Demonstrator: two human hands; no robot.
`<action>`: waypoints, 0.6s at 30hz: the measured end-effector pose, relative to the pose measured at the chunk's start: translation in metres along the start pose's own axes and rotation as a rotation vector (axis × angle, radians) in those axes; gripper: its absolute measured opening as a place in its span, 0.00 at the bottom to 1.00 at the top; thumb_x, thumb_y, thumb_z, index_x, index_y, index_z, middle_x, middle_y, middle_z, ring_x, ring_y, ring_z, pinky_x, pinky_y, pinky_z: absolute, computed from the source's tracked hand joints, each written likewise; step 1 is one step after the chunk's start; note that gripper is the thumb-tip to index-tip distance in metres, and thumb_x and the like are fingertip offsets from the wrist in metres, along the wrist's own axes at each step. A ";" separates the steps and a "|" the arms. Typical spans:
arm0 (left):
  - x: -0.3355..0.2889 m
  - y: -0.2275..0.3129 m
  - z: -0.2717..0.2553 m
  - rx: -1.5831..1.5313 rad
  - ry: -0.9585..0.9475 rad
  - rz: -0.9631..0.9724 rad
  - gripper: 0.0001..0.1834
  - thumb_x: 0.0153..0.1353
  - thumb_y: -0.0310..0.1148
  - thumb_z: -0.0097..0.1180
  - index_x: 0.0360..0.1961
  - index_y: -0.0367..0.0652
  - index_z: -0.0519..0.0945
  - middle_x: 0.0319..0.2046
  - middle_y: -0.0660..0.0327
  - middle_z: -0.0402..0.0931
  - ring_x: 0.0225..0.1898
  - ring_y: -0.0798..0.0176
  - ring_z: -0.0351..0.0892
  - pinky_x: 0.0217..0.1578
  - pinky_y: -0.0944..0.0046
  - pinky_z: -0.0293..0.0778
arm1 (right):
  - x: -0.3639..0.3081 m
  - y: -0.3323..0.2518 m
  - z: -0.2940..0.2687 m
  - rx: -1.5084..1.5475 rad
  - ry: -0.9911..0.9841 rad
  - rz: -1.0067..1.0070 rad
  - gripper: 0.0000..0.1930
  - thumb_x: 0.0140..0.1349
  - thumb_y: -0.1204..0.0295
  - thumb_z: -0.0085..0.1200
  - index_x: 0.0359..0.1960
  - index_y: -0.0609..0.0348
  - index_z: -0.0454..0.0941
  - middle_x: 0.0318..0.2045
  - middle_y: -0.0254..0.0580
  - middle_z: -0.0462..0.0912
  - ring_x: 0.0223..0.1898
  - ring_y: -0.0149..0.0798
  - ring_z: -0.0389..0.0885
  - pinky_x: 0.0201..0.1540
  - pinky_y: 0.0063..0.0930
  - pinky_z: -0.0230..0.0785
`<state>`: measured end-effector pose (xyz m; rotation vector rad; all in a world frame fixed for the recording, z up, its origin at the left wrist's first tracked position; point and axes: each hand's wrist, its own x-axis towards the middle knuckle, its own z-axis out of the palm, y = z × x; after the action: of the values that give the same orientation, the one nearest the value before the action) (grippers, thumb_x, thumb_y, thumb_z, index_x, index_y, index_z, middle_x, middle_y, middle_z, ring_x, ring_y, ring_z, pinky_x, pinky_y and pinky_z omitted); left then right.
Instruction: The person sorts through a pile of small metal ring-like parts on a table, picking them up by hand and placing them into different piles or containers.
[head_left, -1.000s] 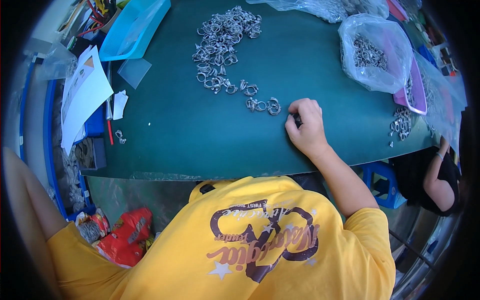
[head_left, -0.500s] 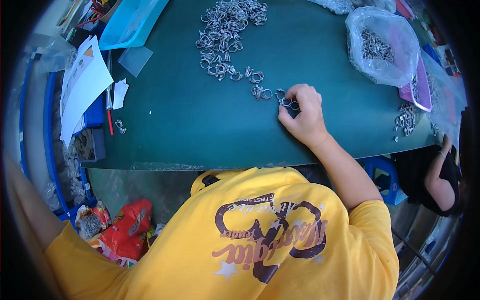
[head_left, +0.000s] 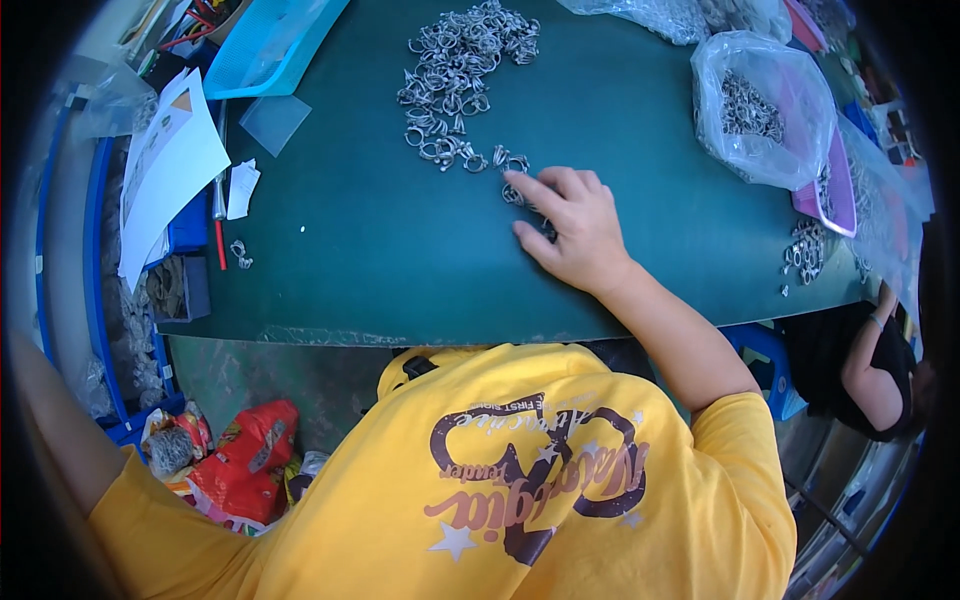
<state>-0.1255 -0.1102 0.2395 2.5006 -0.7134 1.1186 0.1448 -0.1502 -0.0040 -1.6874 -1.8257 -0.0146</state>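
My right hand [head_left: 578, 228] is low over the green table [head_left: 370, 240], thumb and fingers apart. Its index fingertip reaches a few silver-grey metal rings [head_left: 512, 193]; part of that small group lies hidden under the fingers. Just beyond sit two or three more rings [head_left: 515, 162], at the tail of a large heap of the same rings [head_left: 465, 65] toward the far middle. On the left, my left forearm [head_left: 50, 430] runs out of the picture, so that hand cannot be seen.
At right stand a clear bag of rings [head_left: 750, 110], a pink basket [head_left: 840, 200] and a loose ring cluster [head_left: 805, 250]. A turquoise basket [head_left: 270, 50], paper sheets [head_left: 170, 170] and a red-handled tool [head_left: 221, 240] lie left. Another person's arm [head_left: 870, 350] shows at right.
My right hand has shifted left, and its fingers have spread from a curled grasp around rings. The rings it held are now beside or under the fingers, nearer the small group.
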 end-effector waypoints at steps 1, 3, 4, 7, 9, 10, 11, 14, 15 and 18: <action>-0.002 0.001 0.000 -0.004 -0.004 -0.012 0.14 0.67 0.38 0.47 0.49 0.48 0.78 0.51 0.65 0.79 0.52 0.70 0.75 0.54 0.65 0.71 | 0.003 -0.004 0.001 -0.008 -0.018 -0.021 0.14 0.51 0.64 0.62 0.40 0.51 0.79 0.38 0.36 0.78 0.39 0.44 0.74 0.39 0.38 0.67; -0.006 -0.002 0.002 -0.014 -0.007 -0.044 0.13 0.67 0.38 0.47 0.49 0.48 0.78 0.51 0.64 0.79 0.52 0.70 0.75 0.54 0.65 0.71 | 0.001 0.000 0.005 -0.040 -0.022 -0.059 0.11 0.51 0.67 0.63 0.36 0.51 0.78 0.37 0.36 0.78 0.39 0.44 0.75 0.37 0.37 0.68; -0.008 -0.004 0.004 -0.022 -0.016 -0.066 0.13 0.67 0.38 0.47 0.49 0.48 0.78 0.51 0.64 0.79 0.52 0.70 0.75 0.54 0.65 0.71 | -0.004 0.006 0.006 -0.043 -0.020 -0.082 0.10 0.51 0.68 0.63 0.34 0.51 0.77 0.36 0.36 0.78 0.38 0.44 0.75 0.36 0.37 0.68; -0.015 -0.012 0.010 -0.034 -0.019 -0.122 0.13 0.67 0.38 0.47 0.49 0.48 0.78 0.51 0.64 0.79 0.52 0.70 0.75 0.54 0.65 0.71 | -0.013 0.016 0.003 0.002 0.018 -0.180 0.09 0.49 0.70 0.64 0.30 0.53 0.76 0.33 0.36 0.78 0.34 0.44 0.75 0.33 0.34 0.69; -0.022 -0.017 0.016 -0.045 -0.026 -0.197 0.13 0.67 0.38 0.47 0.49 0.48 0.78 0.51 0.64 0.79 0.52 0.70 0.75 0.54 0.65 0.71 | -0.013 0.019 -0.003 0.064 0.089 -0.205 0.08 0.47 0.74 0.64 0.27 0.54 0.76 0.27 0.37 0.77 0.28 0.43 0.75 0.31 0.34 0.70; -0.029 -0.019 0.019 -0.040 -0.026 -0.234 0.13 0.67 0.38 0.47 0.49 0.48 0.78 0.51 0.64 0.79 0.52 0.70 0.75 0.54 0.65 0.71 | -0.004 0.023 -0.009 0.092 0.150 -0.189 0.08 0.47 0.76 0.64 0.27 0.55 0.76 0.27 0.37 0.77 0.28 0.43 0.76 0.31 0.34 0.71; -0.035 -0.019 0.022 -0.036 -0.025 -0.273 0.13 0.67 0.38 0.47 0.49 0.48 0.78 0.51 0.64 0.79 0.52 0.70 0.75 0.54 0.66 0.71 | 0.004 0.028 -0.017 0.121 0.212 -0.177 0.08 0.46 0.77 0.64 0.27 0.55 0.76 0.26 0.38 0.77 0.27 0.43 0.76 0.31 0.35 0.71; -0.047 -0.024 0.032 -0.029 -0.009 -0.360 0.13 0.67 0.38 0.47 0.48 0.48 0.78 0.51 0.64 0.79 0.52 0.71 0.75 0.54 0.66 0.71 | 0.039 0.073 -0.072 -0.168 0.488 -0.106 0.08 0.46 0.79 0.63 0.26 0.57 0.76 0.26 0.41 0.78 0.27 0.45 0.77 0.31 0.35 0.73; -0.054 -0.027 0.033 -0.039 0.005 -0.385 0.13 0.67 0.38 0.47 0.48 0.48 0.78 0.51 0.64 0.79 0.52 0.71 0.75 0.54 0.66 0.71 | 0.047 0.093 -0.094 -0.288 0.537 -0.032 0.07 0.47 0.78 0.63 0.25 0.57 0.76 0.26 0.42 0.79 0.27 0.45 0.78 0.30 0.36 0.72; -0.059 -0.032 0.044 -0.049 -0.003 -0.448 0.13 0.67 0.37 0.47 0.48 0.48 0.78 0.51 0.64 0.79 0.52 0.71 0.75 0.54 0.66 0.71 | 0.048 0.154 -0.137 -0.821 0.498 0.167 0.10 0.51 0.63 0.65 0.30 0.52 0.83 0.33 0.38 0.83 0.33 0.47 0.81 0.35 0.41 0.70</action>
<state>-0.1145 -0.0856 0.1639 2.4475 -0.1584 0.9186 0.3449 -0.1390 0.0640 -2.0962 -1.3536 -1.1394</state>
